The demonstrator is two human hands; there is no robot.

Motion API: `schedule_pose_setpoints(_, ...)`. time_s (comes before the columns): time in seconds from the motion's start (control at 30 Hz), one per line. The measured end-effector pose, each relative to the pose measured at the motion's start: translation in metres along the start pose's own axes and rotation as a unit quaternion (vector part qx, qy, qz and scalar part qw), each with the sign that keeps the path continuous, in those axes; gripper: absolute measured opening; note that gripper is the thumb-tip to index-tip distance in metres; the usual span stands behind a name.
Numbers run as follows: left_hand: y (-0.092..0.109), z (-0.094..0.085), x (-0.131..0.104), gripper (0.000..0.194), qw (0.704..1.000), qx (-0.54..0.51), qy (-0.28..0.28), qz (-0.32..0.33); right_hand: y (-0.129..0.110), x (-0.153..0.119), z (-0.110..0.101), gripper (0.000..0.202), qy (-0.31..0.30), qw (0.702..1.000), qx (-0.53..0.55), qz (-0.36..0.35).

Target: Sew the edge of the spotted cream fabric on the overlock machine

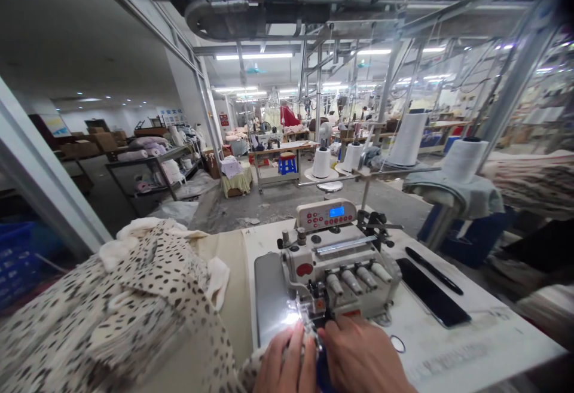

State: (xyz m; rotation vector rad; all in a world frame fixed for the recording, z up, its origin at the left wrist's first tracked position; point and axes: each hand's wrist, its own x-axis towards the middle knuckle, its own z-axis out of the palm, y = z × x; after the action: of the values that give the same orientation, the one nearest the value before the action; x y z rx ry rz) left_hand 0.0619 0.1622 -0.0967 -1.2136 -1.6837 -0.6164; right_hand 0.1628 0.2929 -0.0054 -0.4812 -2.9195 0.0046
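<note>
A white overlock sewing machine (336, 255) stands on the white table (470, 345) in front of me, its work light lit at the needle. My left hand (284, 360) and my right hand (363, 357) lie side by side at the presser foot, pressing spotted cream fabric (134, 309) against it. A small blue item shows between the two hands; what it is cannot be made out. The fabric runs from my hands into a big heap on the left.
A black phone (430, 291) and a black pen (433, 269) lie right of the machine. White thread cones (408, 139) stand on a rack behind it. A blue crate (18, 255) is at far left. Shelves, tables and a blue stool (287, 163) fill the workshop beyond.
</note>
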Motion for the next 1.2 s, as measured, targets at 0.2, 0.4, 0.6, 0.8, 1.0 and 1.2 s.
schedule_pose_setpoints(0.2,-0.002,0.002,-0.001,0.032,1.0,-0.011,0.024,0.013,-0.005,-0.001,0.002,0.026,0.022,1.0,-0.005,0.014)
schedule_pose_setpoints(0.4,-0.005,0.005,-0.003,0.05,0.999,-0.019,0.029,0.012,-0.007,0.001,-0.002,0.027,0.014,1.0,-0.007,0.025)
schedule_pose_setpoints(0.6,-0.004,0.004,-0.001,0.033,0.999,-0.012,0.037,0.018,-0.006,-0.001,-0.002,0.023,0.021,0.999,-0.006,0.025)
schedule_pose_setpoints(0.8,-0.002,0.004,0.0,0.026,0.999,0.027,0.02,0.02,-0.003,0.004,-0.001,0.033,0.01,1.0,0.007,-0.002)
schedule_pose_setpoints(1.0,-0.001,-0.001,0.003,0.025,0.999,0.03,0.011,0.031,0.003,-0.005,0.018,0.032,0.094,0.996,-0.011,0.005)
schedule_pose_setpoints(1.2,-0.005,0.002,-0.004,0.024,0.999,0.035,0.013,0.038,0.023,-0.037,0.067,0.047,0.175,0.981,0.059,0.058)
